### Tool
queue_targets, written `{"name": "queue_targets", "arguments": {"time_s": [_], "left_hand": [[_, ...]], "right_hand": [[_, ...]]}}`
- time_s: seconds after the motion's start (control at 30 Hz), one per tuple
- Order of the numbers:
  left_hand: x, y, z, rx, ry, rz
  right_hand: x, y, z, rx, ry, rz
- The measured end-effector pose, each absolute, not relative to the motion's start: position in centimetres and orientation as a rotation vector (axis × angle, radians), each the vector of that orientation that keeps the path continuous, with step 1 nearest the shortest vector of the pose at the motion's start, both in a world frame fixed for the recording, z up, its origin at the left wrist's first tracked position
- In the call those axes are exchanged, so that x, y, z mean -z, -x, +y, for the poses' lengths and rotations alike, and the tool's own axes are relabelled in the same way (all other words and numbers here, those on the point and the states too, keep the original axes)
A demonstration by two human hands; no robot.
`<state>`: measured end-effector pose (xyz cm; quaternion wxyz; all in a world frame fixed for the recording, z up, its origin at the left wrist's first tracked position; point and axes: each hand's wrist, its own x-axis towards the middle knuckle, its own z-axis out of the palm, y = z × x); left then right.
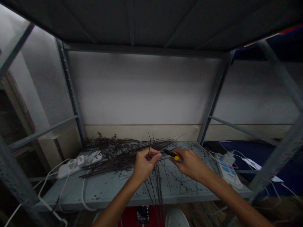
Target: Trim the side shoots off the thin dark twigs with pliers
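Observation:
My left hand (145, 162) is closed in a pinch around several thin dark wires (158, 189). Their long ends hang down past the shelf's front edge, and short ends stick up above my fingers. In my right hand (189, 162) is a pair of pliers (174, 155) with yellow and black handles. Its dark jaws point left, close to the fingertips of my left hand; whether they touch a wire is too small to tell. Behind my left hand lies a large tangled pile of dark wires (123, 154) on the grey metal shelf (113, 192).
White power strips with plugs stand at the left (71, 166) and right (228, 171), with cables trailing over the edge. Loose wires and short clippings (187, 189) litter the shelf. Metal uprights and an upper shelf (142, 22) frame the space. A phone-like dark object (143, 215) sits below.

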<state>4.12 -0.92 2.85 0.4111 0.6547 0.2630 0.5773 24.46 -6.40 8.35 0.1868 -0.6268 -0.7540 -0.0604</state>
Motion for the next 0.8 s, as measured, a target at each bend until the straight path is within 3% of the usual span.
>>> {"name": "queue_targets", "arguments": {"time_s": [0.43,0.8], "left_hand": [[-3.7,-3.8,-1.5,-1.416,-1.617,0.604],[-9.9,-1.2,-3.9,-1.488,-1.013,0.194]], "right_hand": [[-7.8,-23.2,-5.4,0.212,1.726,-2.08],[-4.5,-19.9,-4.7,-0.595,1.467,-1.795]]}}
